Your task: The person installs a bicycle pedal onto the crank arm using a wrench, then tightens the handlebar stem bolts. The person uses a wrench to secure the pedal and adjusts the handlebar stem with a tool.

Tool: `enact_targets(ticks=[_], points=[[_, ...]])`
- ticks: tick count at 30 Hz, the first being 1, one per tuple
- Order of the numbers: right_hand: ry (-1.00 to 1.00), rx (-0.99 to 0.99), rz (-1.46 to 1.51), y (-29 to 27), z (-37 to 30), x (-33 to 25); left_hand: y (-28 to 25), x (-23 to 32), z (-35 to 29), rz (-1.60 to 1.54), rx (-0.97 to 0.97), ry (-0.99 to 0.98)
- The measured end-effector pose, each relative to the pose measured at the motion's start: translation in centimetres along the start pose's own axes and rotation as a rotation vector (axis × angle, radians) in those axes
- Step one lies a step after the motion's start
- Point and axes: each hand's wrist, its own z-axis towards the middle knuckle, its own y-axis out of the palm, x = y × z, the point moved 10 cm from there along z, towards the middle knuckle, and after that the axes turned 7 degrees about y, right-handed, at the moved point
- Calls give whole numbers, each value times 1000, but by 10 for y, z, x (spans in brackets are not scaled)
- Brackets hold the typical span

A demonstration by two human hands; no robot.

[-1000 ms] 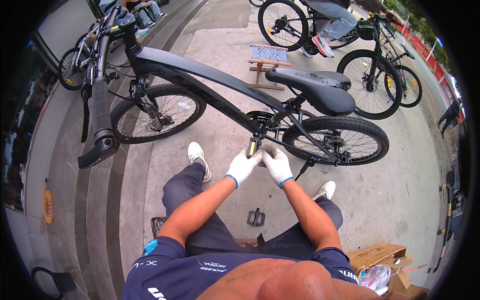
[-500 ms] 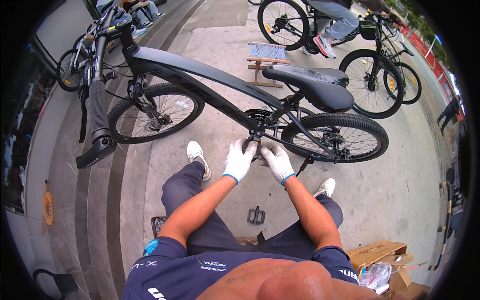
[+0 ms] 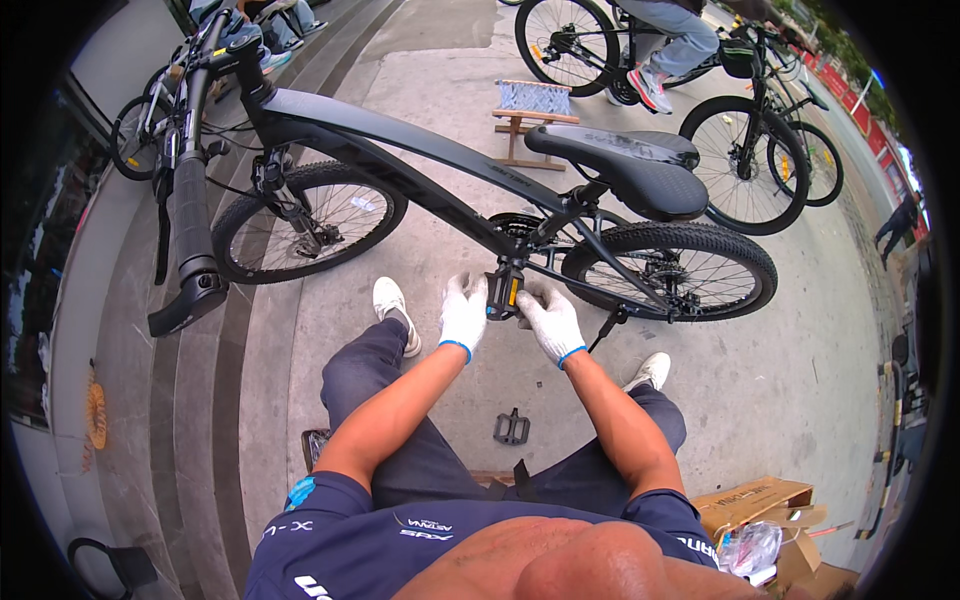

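Observation:
A black bicycle pedal [image 3: 506, 293] with a yellow-orange reflector is at the end of the crank on the black mountain bike [image 3: 400, 190], which stands crosswise in front of me. Both my hands wear white knit gloves with blue cuffs. My left hand [image 3: 464, 318] is closed at the pedal's left edge, its fingers held together. From the right side, my right hand [image 3: 552, 320] grips the pedal with thumb and fingertips. The fingers partly hide the pedal's edges. A second black pedal [image 3: 511, 427] lies on the concrete between my legs.
A small folding stool [image 3: 533, 100] stands behind the bike. Other bicycles [image 3: 745, 165] and a person's legs [image 3: 680, 45] are at the far right. Stone steps [image 3: 190, 420] run along the left. An opened cardboard box [image 3: 755, 505] with plastic wrap lies at lower right.
My left hand has shifted slightly left, off the front of the pedal. The pedal has turned, so its body and reflector now show between the hands. The handlebar has moved very slightly.

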Motion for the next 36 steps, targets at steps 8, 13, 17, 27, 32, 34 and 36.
enact_targets(ticks=[8, 13, 17, 27, 32, 34, 36], points=[[-248, 231, -267, -11, 6, -6, 38, -5, -20, -431, -254, -187], [109, 112, -93, -10, 4, 19, 29, -34, -4, -502, -92, -198], [-83, 30, -131, 1, -5, -9, 6, -13, 5, 23, -16, 43], [79, 205, -192, -14, 3, 18, 46, -28, -13, -685, -257, -282], [28, 6, -50, 0, -3, -3, 1, -15, 3, -109, 36, 3], [-39, -52, 22, 5, -6, -14, 9, -2, 1, -8, -84, 59], [-53, -57, -1, 6, -6, -16, 26, 10, -5, -23, -244, 90]])
